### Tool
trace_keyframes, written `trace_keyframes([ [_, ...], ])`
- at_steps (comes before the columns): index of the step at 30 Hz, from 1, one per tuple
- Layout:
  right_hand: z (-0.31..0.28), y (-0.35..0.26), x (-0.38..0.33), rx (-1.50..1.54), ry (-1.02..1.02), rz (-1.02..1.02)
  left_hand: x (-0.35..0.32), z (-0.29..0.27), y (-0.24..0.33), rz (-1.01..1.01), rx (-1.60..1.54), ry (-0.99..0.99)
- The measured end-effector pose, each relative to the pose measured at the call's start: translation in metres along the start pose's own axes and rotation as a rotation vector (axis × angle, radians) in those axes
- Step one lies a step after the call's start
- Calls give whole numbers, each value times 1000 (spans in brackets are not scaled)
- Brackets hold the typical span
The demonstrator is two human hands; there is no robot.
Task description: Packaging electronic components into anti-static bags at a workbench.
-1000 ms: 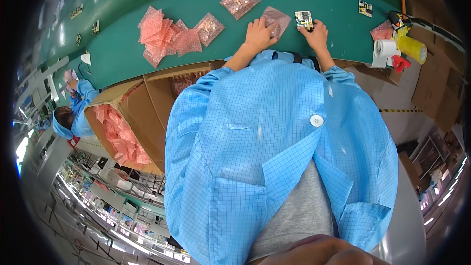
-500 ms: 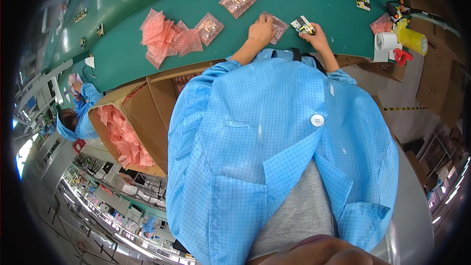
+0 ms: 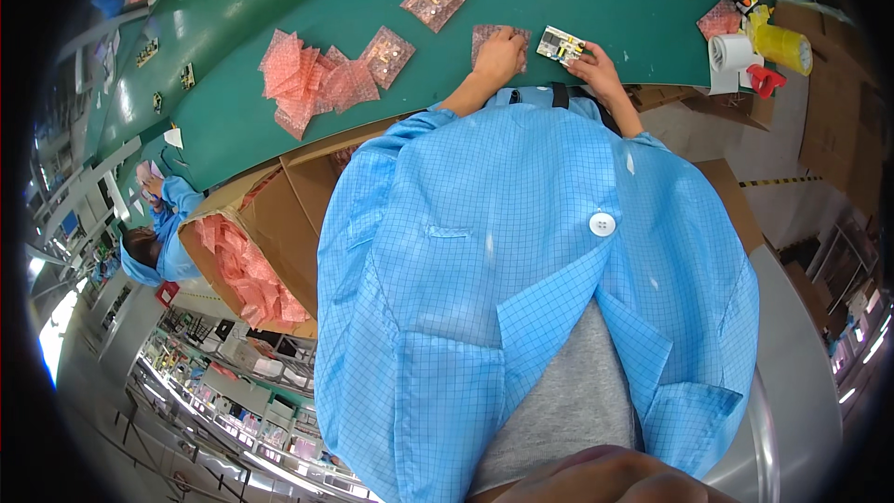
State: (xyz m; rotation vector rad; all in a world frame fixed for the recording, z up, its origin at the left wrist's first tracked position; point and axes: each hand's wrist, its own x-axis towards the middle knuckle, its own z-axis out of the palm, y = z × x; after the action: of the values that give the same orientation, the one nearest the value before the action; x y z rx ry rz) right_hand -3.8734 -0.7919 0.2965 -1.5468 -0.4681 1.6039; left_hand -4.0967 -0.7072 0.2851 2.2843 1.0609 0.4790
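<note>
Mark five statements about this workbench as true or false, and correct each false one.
1. The left hand touches a flat, pink bubble-wrap bag. True.
2. The right hand holds a yellow cylindrical roll. False: it holds a small rectangular circuit board.
3. That board is left of the touched bag. False: it is right of it.
4. An open brown cardboard box contains pink bubble wrap. True.
5. A heap of pink bubble-wrap bags lies left of both hands. True.

Bubble bags (image 3: 294, 76) bumpy, semi-glossy plastic, tabletop (image 3: 596, 0) smooth w/ slight sheen, jacket (image 3: 466, 289) woven cloth w/ soft sheen, ctn (image 3: 277, 216) matt cardboard, btn (image 3: 602, 224) shiny plastic.
</note>
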Motion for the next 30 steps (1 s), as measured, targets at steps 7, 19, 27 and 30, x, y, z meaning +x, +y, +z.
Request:
trace_keyframes([
  [7,7,-3,-3,-49,-63,-37,-2,-2,-1,-179,-278,84],
  [19,23,3,1,-244,-99,-184,-8,0,-3,-295,-481,224],
  [27,17,-3,8,-335,-149,-205,-8,0,0,-248,-532,200],
  [30,20,-14,12,-406,-167,-186,-7,-5,2,-177,-530,144],
])
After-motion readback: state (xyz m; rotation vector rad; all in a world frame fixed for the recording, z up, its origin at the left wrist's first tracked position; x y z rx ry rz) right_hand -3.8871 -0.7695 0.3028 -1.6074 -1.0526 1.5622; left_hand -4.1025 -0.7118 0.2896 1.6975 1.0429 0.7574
